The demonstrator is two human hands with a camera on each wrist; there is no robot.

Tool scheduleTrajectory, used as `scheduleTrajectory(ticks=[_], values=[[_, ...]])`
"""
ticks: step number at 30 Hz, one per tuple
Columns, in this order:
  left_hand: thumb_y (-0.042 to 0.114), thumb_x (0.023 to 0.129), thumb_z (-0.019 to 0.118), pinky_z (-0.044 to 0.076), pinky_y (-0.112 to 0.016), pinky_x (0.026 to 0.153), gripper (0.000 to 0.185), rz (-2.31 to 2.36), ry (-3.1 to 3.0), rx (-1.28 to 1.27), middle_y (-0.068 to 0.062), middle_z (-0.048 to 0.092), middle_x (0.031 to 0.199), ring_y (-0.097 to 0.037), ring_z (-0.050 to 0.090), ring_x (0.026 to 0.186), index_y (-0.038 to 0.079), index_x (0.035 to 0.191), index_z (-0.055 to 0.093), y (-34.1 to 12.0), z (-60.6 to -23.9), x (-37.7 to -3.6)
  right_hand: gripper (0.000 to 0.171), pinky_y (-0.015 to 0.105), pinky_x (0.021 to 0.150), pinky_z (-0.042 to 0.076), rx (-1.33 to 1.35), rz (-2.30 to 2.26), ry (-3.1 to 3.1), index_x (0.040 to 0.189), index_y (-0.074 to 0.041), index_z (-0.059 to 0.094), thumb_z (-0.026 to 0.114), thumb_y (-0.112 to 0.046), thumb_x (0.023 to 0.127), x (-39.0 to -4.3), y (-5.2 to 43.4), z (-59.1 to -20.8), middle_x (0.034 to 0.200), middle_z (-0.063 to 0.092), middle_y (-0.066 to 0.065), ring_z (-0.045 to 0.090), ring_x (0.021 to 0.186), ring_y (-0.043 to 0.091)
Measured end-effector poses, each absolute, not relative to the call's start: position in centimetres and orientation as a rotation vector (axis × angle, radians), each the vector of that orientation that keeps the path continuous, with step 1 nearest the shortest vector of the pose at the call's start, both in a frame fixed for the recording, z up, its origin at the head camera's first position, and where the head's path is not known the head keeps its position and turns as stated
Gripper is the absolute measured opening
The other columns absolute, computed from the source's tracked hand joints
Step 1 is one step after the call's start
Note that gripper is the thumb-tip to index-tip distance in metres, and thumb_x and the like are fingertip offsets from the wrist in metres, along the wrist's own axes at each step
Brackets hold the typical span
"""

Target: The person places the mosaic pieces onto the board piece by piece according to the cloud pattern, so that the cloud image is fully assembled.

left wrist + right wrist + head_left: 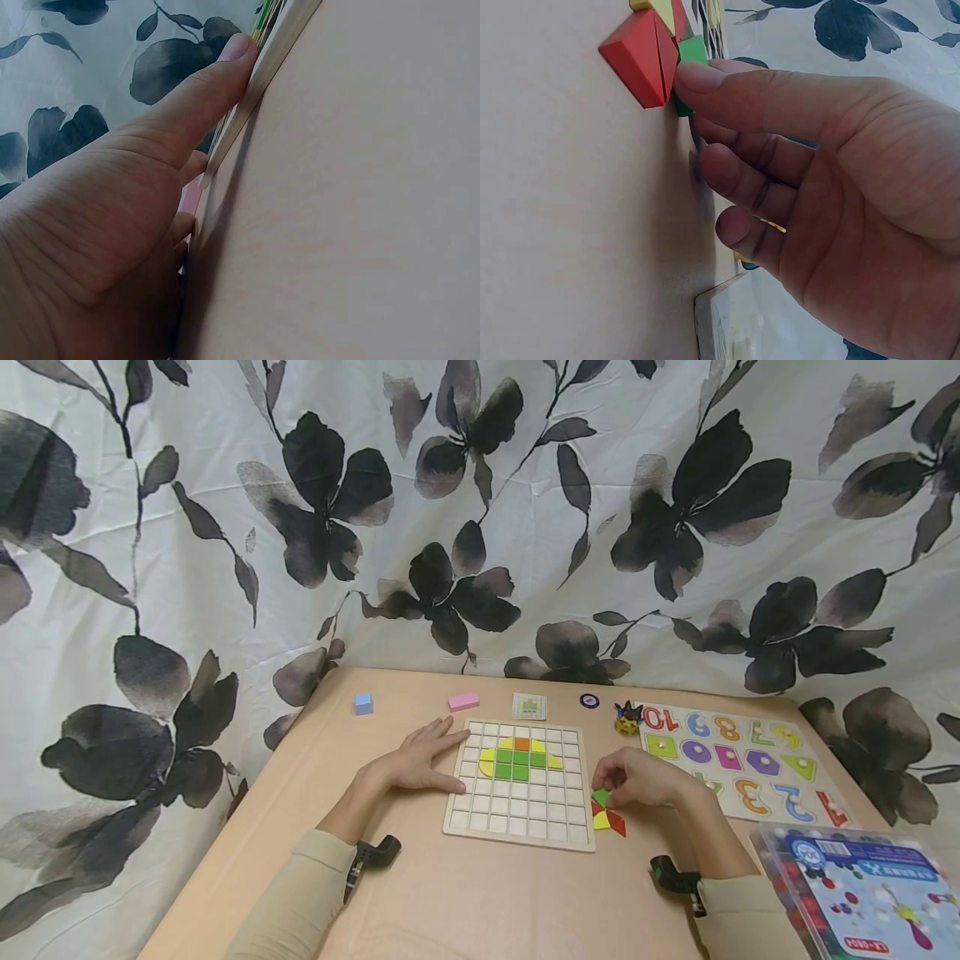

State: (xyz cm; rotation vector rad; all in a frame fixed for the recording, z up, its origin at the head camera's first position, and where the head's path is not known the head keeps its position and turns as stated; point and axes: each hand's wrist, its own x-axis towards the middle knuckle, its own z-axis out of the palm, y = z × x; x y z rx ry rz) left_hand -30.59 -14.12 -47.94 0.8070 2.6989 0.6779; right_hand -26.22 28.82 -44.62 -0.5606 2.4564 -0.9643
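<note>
A white wooden grid board (517,818) lies in the middle of the table, bearing green square tiles (520,772), an orange tile (521,744) and yellow rounded tiles (487,763). My left hand (420,758) rests at the board's left side, fingers straight, thumb (225,67) against its edge. Just right of the board, my right hand (645,777) pinches a green tile (693,49) between thumb and fingers. Beside it lie red tiles (617,823) and a yellow tile (602,820). Part of the green tile is hidden behind the thumb.
Along the back stand a blue cube (363,703), a pink block (463,702), a small pattern card (529,706), a dark round disc (589,701) and a small figurine (627,718). At right lie a number-and-shape board (738,764) and a clear plastic box (862,885).
</note>
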Motion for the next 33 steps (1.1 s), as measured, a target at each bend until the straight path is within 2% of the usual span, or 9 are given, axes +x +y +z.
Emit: scheduleTrajectory(ticks=[7, 22, 29, 33], values=[[0.07, 0.08, 0.077, 0.003, -0.059, 0.131, 0.104, 0.677, 2.7, 0.803, -0.014, 0.004, 0.176, -0.035, 0.0, 0.163, 0.032, 0.165, 0.03, -14.15, -47.92, -30.61, 0.02, 0.028, 0.072, 0.051, -0.56, -0.999, 2.459, 0.095, -0.01, 0.072, 0.084, -0.001, 0.082, -26.39, 28.7, -44.62, 0.088, 0.066, 0.007, 0.057, 0.085, 0.023], [0.073, 0.08, 0.075, 0.004, -0.058, 0.131, 0.105, 0.655, 2.703, 0.808, -0.012, 0.004, 0.176, -0.033, -0.001, 0.164, 0.034, 0.165, 0.029, -14.14, -47.86, -30.76, 0.01, 0.029, 0.071, 0.05, -0.565, -1.133, 2.419, 0.095, -0.007, 0.076, 0.077, -0.001, 0.089, -26.36, 29.11, -44.4, 0.087, 0.071, 0.014, 0.058, 0.081, 0.025], [0.072, 0.08, 0.076, 0.003, -0.06, 0.13, 0.105, 0.673, 2.697, 0.817, -0.013, 0.004, 0.176, -0.035, 0.0, 0.163, 0.031, 0.165, 0.03, -14.17, -47.9, -30.66, 0.005, 0.03, 0.075, 0.049, -0.526, -1.114, 2.515, 0.097, -0.011, 0.074, 0.076, -0.008, 0.093, -26.36, 29.05, -44.35, 0.094, 0.067, 0.007, 0.058, 0.093, 0.024], [0.072, 0.08, 0.076, 0.003, -0.06, 0.13, 0.106, 0.676, 2.699, 0.821, -0.012, 0.003, 0.176, -0.035, 0.0, 0.163, 0.031, 0.165, 0.03, -14.2, -48.05, -30.61, 0.005, 0.028, 0.076, 0.052, -0.526, -1.117, 2.555, 0.098, -0.012, 0.074, 0.076, -0.012, 0.094, -26.46, 29.0, -44.35, 0.096, 0.066, 0.006, 0.059, 0.093, 0.024]])
